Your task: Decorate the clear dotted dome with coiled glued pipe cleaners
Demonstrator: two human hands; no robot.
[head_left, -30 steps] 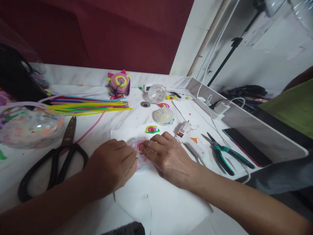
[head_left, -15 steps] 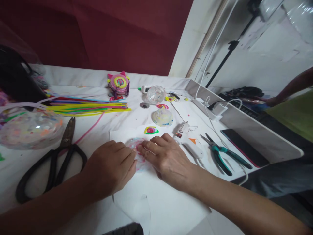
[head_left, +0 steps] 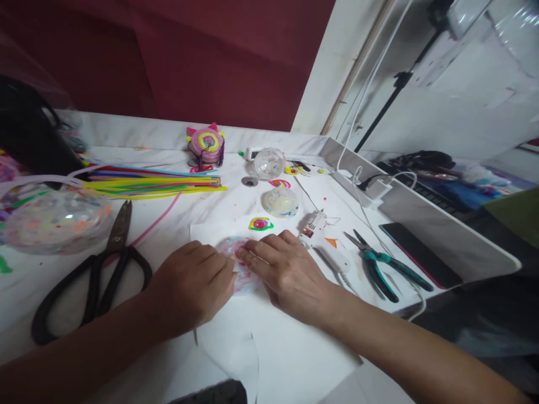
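A clear round plastic piece (head_left: 243,285) with pink and blue markings lies on white paper, partly covered by my hands. At its left side, my left hand (head_left: 194,280) is closed, its fingers curled against the edge. From the right, my right hand (head_left: 283,272) rests bent fingers, held together, on a small pink coil (head_left: 241,249) at the piece's upper part. My right thumb is hidden. Just beyond my fingertips sits a small eye-shaped ornament (head_left: 261,224) in pink, yellow and green.
Black-handled scissors (head_left: 95,275) and a clear plastic dome (head_left: 59,219) are at left, before colourful pipe cleaners (head_left: 155,182). Right of my hands lie a glue gun (head_left: 332,255), green-handled pliers (head_left: 381,258) and a phone (head_left: 421,255). Another speckled dome (head_left: 281,202) sits ahead.
My hands keep nearly the same hold on the round piece. The other person's arm at the right has left the view, and their clothing has shifted. The camera view has moved slightly.
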